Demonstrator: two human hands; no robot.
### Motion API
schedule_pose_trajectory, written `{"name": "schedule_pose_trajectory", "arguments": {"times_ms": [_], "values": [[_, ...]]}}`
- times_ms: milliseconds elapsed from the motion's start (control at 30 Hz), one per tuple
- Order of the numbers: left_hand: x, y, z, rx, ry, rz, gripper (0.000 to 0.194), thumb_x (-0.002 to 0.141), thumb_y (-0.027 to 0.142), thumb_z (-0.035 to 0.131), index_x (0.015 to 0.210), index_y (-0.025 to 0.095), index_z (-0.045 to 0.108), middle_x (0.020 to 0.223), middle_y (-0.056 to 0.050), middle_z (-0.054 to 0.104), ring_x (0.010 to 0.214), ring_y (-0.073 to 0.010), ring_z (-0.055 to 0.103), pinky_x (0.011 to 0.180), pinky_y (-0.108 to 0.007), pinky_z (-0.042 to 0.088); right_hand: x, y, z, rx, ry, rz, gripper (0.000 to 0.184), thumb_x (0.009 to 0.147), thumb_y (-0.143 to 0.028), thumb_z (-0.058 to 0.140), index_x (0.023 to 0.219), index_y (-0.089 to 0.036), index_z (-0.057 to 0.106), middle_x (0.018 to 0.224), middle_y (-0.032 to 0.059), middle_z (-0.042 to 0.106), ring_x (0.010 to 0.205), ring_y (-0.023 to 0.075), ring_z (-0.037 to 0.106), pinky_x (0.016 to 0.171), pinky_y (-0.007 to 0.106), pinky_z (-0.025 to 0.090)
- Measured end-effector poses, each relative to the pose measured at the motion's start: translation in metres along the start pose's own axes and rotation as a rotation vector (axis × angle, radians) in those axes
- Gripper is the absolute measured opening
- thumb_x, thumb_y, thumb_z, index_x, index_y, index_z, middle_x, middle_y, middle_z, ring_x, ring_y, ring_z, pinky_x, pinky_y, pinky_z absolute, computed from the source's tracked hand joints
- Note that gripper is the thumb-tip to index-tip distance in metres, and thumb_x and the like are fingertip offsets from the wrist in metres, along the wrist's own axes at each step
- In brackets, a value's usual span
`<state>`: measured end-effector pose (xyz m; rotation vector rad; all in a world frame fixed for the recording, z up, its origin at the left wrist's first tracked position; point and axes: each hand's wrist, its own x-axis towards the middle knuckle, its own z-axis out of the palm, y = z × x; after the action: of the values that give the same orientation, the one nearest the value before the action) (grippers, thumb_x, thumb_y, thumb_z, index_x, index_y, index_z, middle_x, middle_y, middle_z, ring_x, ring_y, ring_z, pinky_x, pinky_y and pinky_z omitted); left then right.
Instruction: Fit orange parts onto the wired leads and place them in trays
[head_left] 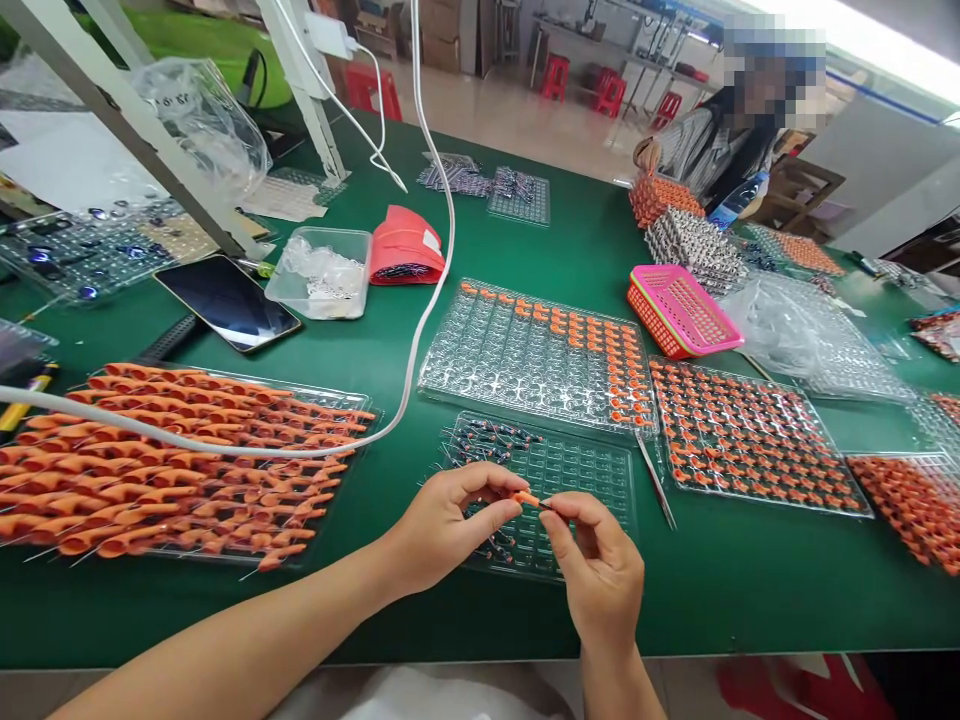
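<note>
My left hand (450,520) pinches a small orange plastic piece (527,497) between thumb and fingertips. At its right end my right hand (600,550) closes thumb and forefinger on a small dark part, mostly hidden by the fingertips. Both hands are above a clear moulded tray (592,480), where small dark parts with thin wire ends (495,437) lie along the left side. Behind it, another clear tray (495,350) has orange pieces in its top and right cells. Tweezers (657,485) lie to the right of the hands.
A tray heaped with orange funnel-shaped pieces (172,460) stands left, a white cable (415,340) looping across it. Further right are a filled tray (757,440) and a pink basket (690,310). A phone (229,300) and plastic tub (322,275) lie back left. Another person (697,140) sits opposite.
</note>
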<state>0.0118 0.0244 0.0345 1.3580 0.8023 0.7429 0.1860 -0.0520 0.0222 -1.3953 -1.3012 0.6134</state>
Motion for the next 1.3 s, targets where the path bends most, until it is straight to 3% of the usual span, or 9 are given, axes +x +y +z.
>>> {"name": "schedule_pose_trajectory", "arguments": {"times_ms": [267, 667, 1000, 1300], "values": [[-0.0011, 0.0006, -0.0019, 0.131, 0.023, 0.061, 0.018, 0.089, 0.027, 0.062, 0.101, 0.017, 0.071, 0.094, -0.005, 0.071, 0.089, -0.0185, 0.065, 0.082, -0.030, 0.051, 0.0020, 0.0008, -0.0010, -0.058, -0.016, -0.159, 0.026, 0.085, -0.004, 0.064, 0.102, -0.025, 0.066, 0.091, 0.0019, 0.068, 0.083, 0.0151, 0.066, 0.069, 0.027, 0.055], [-0.0003, -0.0001, -0.0002, 0.120, -0.002, 0.157, 0.014, 0.088, 0.019, 0.064, 0.100, 0.018, 0.072, 0.094, -0.004, 0.072, 0.089, -0.0167, 0.066, 0.083, -0.028, 0.050, 0.0054, -0.0021, 0.0001, -0.107, -0.061, -0.230, 0.029, 0.086, -0.003, 0.063, 0.105, -0.024, 0.066, 0.091, 0.0017, 0.070, 0.082, 0.0151, 0.067, 0.068, 0.026, 0.055], [-0.0024, 0.0009, -0.0010, 0.055, 0.040, 0.082, 0.014, 0.088, 0.023, 0.065, 0.100, 0.019, 0.072, 0.093, -0.003, 0.071, 0.087, -0.0162, 0.065, 0.081, -0.027, 0.050, -0.0010, 0.0013, -0.0026, -0.038, -0.033, -0.043, 0.025, 0.086, -0.013, 0.067, 0.108, -0.026, 0.066, 0.097, 0.0011, 0.071, 0.083, 0.0150, 0.068, 0.072, 0.026, 0.058], [-0.0015, 0.0001, -0.0008, 0.115, 0.009, 0.179, 0.014, 0.089, 0.018, 0.064, 0.101, 0.021, 0.071, 0.095, -0.002, 0.072, 0.088, -0.0149, 0.064, 0.081, -0.026, 0.050, 0.0029, -0.0027, -0.0013, -0.067, -0.069, -0.146, 0.025, 0.088, -0.004, 0.060, 0.102, -0.024, 0.065, 0.090, 0.0008, 0.068, 0.083, 0.0136, 0.065, 0.070, 0.025, 0.053]]}}
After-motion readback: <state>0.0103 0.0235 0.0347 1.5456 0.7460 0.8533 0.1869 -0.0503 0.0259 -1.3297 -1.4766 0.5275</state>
